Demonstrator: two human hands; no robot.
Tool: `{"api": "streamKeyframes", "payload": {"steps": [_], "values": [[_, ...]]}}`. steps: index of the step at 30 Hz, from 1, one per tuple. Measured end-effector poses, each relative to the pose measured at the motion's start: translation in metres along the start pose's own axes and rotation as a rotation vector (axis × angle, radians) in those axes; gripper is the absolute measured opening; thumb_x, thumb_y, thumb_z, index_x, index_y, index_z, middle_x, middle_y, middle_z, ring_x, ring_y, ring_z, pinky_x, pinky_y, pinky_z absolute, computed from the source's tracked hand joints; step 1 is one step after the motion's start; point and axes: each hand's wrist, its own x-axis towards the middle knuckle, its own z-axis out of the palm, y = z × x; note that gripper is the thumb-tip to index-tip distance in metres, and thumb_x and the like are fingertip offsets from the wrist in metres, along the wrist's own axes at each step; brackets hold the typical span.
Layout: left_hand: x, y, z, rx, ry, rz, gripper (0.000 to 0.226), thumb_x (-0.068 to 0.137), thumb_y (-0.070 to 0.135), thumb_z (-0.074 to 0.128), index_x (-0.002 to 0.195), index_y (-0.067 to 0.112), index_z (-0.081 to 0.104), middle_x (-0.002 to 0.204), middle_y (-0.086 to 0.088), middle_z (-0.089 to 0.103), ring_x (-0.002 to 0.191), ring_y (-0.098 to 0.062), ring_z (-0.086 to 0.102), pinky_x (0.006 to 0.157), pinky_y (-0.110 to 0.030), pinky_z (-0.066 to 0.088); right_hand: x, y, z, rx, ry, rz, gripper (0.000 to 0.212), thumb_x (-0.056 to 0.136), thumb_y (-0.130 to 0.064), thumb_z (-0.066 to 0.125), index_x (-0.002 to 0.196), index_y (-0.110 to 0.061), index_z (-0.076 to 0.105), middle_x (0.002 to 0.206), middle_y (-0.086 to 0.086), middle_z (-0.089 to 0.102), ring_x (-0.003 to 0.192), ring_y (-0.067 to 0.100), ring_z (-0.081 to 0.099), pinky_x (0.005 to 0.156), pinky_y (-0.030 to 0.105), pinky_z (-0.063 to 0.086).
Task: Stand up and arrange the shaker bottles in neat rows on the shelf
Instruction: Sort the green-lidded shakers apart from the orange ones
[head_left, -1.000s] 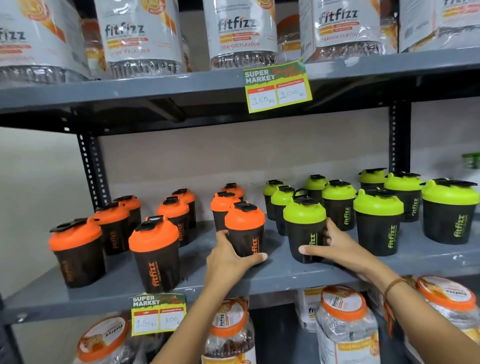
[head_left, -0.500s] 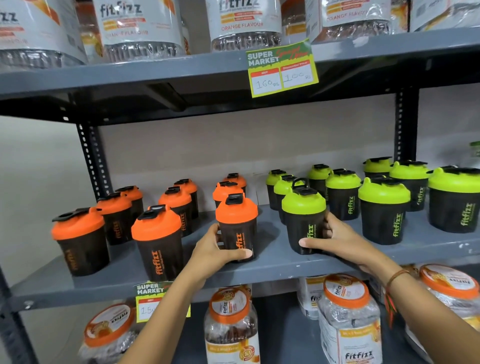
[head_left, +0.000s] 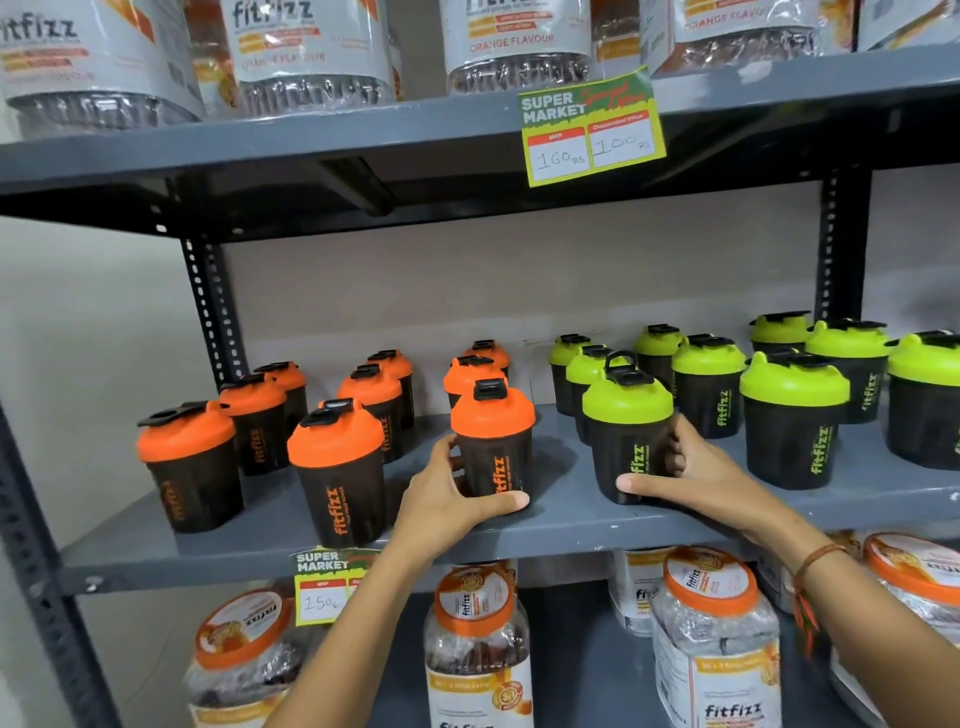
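Observation:
Black shaker bottles stand upright in rows on the grey middle shelf (head_left: 571, 525): orange-lidded ones on the left, green-lidded ones on the right. My left hand (head_left: 447, 499) wraps the base of an orange-lidded shaker (head_left: 493, 441) at the front centre. My right hand (head_left: 696, 470) grips a green-lidded shaker (head_left: 626, 431) just right of it, thumb across its base. Both bottles rest on the shelf. Another front orange shaker (head_left: 337, 467) stands to the left.
Large fitfizz jars (head_left: 311, 47) fill the upper shelf, and orange-lidded jars (head_left: 478, 644) sit on the lower one. Price tags hang from the upper shelf edge (head_left: 592, 130) and the middle shelf edge (head_left: 322, 587). A perforated upright (head_left: 213, 312) stands at the left.
My left hand has slid the orange-lidded shaker slightly left and turned it so its label faces front. My right hand keeps its hold on the green-lidded shaker. The camera view has shifted upward.

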Motion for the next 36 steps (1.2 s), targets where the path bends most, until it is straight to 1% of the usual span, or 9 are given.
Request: {"api": "streamKeyframes", "payload": {"steps": [4,7,11,17,19,22,27,30,36], "values": [[-0.042,-0.005,-0.007,0.057,0.217,0.089,0.119,0.05,0.072,0.079,0.149,0.039,0.023,0.147,0.01,0.047,0.133,-0.008,0.046,0.108,-0.034,0.043,-0.007,-0.011,0.004,0.125,0.197,-0.086,0.093,0.058,-0.064,0.081,0.137,-0.05,0.034,0.128,-0.026,0.051,0.118,-0.005,0.054,0.085,0.008,0.046],[-0.083,-0.017,-0.016,-0.073,0.425,0.219,0.092,0.059,0.068,0.078,0.14,0.051,0.038,0.135,0.029,0.053,0.123,0.009,0.052,0.099,-0.015,0.046,-0.021,-0.023,0.019,0.036,0.599,-0.255,0.075,0.075,-0.057,0.076,0.138,-0.026,0.048,0.134,-0.007,0.051,0.123,0.018,0.054,0.095,0.011,0.045],[-0.108,-0.024,-0.047,-0.205,0.737,0.343,0.06,0.069,0.045,0.082,0.124,0.039,0.061,0.115,0.02,0.07,0.109,-0.002,0.065,0.087,-0.013,0.051,-0.039,-0.081,0.059,-0.064,0.834,-0.547,0.055,0.08,-0.043,0.067,0.127,-0.017,0.056,0.124,-0.03,0.044,0.115,0.014,0.049,0.1,0.02,0.037],[-0.082,-0.052,-0.146,-0.247,0.909,0.269,0.074,0.072,0.022,0.08,0.14,0.023,0.049,0.137,0.005,0.057,0.125,-0.005,0.055,0.104,-0.023,0.045,-0.034,-0.169,0.156,0.089,0.469,-0.547,0.063,0.079,-0.039,0.076,0.135,-0.027,0.049,0.133,-0.02,0.05,0.121,0.009,0.055,0.101,0.023,0.043],[-0.067,-0.07,-0.174,-0.135,0.837,0.129,0.097,0.071,0.024,0.083,0.151,0.02,0.028,0.152,0.0,0.041,0.136,-0.005,0.041,0.112,-0.027,0.034,-0.031,-0.176,0.187,0.172,0.264,-0.423,0.082,0.078,-0.046,0.078,0.146,-0.032,0.035,0.146,-0.02,0.043,0.132,0.0,0.046,0.109,0.019,0.036],[-0.047,-0.105,-0.214,0.073,0.618,-0.119,0.122,0.065,0.034,0.087,0.155,0.016,0.006,0.158,-0.007,0.029,0.143,-0.019,0.032,0.112,-0.033,0.029,-0.018,-0.177,0.226,0.146,0.034,-0.195,0.117,0.068,-0.056,0.078,0.157,-0.03,0.008,0.16,-0.01,0.026,0.146,0.007,0.029,0.119,0.036,0.028],[-0.024,-0.145,-0.243,0.109,0.343,-0.173,0.099,0.047,0.051,0.089,0.129,0.034,0.035,0.123,0.006,0.059,0.113,-0.018,0.06,0.091,-0.032,0.047,0.007,-0.174,0.251,-0.069,0.019,-0.029,0.119,0.065,-0.055,0.083,0.155,-0.028,0.01,0.15,0.0,0.048,0.137,0.023,0.047,0.107,0.044,0.042],[-0.013,-0.159,-0.249,0.126,0.304,-0.159,0.099,0.039,0.066,0.078,0.125,0.029,0.046,0.115,0.006,0.064,0.107,-0.02,0.063,0.09,-0.04,0.051,0.018,-0.174,0.257,-0.154,0.033,0.007,0.096,0.063,-0.056,0.084,0.14,-0.027,0.034,0.131,0.0,0.064,0.121,0.024,0.06,0.094,0.04,0.05],[-0.005,-0.17,-0.247,0.124,0.33,-0.12,0.083,0.044,0.067,0.08,0.112,0.03,0.052,0.108,0.004,0.07,0.098,-0.02,0.067,0.085,-0.047,0.054,0.035,-0.17,0.261,-0.055,-0.062,-0.007,0.089,0.055,-0.062,0.084,0.128,-0.044,0.038,0.123,-0.011,0.065,0.111,0.009,0.063,0.093,0.033,0.052]]}}
